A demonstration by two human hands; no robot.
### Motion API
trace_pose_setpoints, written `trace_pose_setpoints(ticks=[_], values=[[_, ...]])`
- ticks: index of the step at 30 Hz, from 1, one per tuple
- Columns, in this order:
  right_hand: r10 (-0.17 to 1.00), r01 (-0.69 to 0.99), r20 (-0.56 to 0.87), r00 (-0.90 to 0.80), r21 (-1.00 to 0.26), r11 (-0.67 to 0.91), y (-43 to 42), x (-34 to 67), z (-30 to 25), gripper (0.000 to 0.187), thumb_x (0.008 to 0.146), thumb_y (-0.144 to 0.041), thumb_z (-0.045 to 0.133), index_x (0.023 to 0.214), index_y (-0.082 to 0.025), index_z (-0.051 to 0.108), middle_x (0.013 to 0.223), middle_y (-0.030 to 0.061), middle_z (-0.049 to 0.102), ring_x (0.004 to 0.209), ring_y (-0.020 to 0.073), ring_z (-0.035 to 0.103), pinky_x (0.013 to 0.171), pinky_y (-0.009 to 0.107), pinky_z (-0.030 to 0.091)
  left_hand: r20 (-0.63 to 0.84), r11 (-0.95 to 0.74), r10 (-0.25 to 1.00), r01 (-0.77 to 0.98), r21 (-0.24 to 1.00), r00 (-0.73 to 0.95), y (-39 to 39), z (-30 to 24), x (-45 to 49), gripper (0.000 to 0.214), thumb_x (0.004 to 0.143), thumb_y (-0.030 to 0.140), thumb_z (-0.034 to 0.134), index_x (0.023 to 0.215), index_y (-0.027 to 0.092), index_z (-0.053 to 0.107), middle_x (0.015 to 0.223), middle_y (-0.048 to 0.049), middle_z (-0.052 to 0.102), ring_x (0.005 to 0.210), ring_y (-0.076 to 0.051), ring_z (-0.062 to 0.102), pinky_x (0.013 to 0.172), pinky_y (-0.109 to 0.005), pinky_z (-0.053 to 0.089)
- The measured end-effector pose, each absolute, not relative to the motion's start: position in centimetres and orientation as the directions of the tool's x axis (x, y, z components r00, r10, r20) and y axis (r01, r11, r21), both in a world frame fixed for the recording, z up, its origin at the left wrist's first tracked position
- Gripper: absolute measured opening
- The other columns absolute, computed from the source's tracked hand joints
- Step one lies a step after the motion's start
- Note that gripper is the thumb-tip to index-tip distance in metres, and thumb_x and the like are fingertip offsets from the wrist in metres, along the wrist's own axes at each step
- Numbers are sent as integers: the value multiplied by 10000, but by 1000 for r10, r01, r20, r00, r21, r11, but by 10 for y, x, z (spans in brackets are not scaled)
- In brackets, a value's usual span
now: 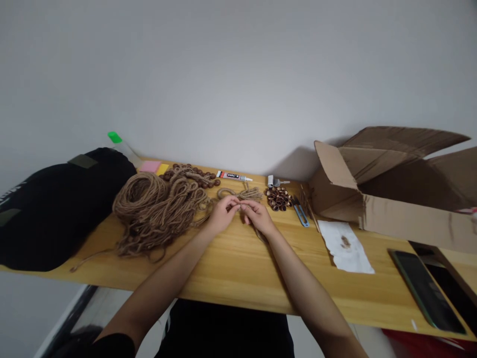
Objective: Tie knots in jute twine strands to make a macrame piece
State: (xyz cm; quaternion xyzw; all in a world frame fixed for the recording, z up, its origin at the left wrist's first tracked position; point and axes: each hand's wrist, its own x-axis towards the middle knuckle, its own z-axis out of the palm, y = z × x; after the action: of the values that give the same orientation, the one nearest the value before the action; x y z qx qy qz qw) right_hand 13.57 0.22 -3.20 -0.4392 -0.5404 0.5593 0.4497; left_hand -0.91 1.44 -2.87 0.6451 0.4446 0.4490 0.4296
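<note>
The left hand [225, 212] and right hand [257, 215] meet at frame centre, above the wooden table [234, 278]. The thumb and fingers of each hand are narrowed to a pinch on a brown cord [261, 235] (the exact grip is too small to tell). The cord is located at frame centre; one length extends below the right hand. A tied cord bundle [250, 194] lies just behind the hands. Left of centre: rope pile [160, 219]. Right of centre: brown ring-shaped pieces [278, 199], then blue-handled snips [302, 216]. Centre, near the wall: glue tube [234, 176].
</note>
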Motion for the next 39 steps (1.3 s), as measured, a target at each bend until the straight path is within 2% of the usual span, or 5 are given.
trace_pose_setpoints(ticks=[11,18,23,34,39], values=[[976,20,-4,-216,-1000,1,4,138,-35,315,789,-417,534,901,-133,608,375,-80,457,317,54,356,379,175,258,248,-279,960,423,862,128,13,-31,-11,57,759,211,580,806,186,564,625,31,598,577,-107,552,574,-217,418],[984,24,-4,-178,-1000,0,3,135,-31,304,772,-415,534,881,-138,596,371,-83,454,324,63,366,390,184,280,572,-589,778,618,520,260,7,-19,-13,29,752,189,552,774,174,565,813,-48,612,835,-189,550,742,-318,430],[989,-8,7,-145,-1000,6,3,134,-30,301,762,-416,537,868,-139,588,363,-86,449,334,66,371,397,188,287,584,-594,750,703,390,310,1,-15,-13,91,778,213,544,723,196,615,859,-38,639,885,-202,536,780,-356,387],[995,-20,-41,-93,-999,-43,3,133,-24,373,721,-472,563,880,-135,586,347,-84,463,307,61,366,368,189,273,488,-544,819,676,497,300,-1,-15,-10,188,805,184,501,813,216,686,936,-69,650,931,-228,514,841,-403,356],[995,-23,-13,-99,-1000,-15,4,134,-25,365,736,-458,561,889,-128,597,344,-82,461,303,58,357,365,185,267,462,-544,822,700,462,333,-2,-17,-10,193,802,183,515,906,220,673,1006,-71,635,977,-245,497,847,-410,352]])
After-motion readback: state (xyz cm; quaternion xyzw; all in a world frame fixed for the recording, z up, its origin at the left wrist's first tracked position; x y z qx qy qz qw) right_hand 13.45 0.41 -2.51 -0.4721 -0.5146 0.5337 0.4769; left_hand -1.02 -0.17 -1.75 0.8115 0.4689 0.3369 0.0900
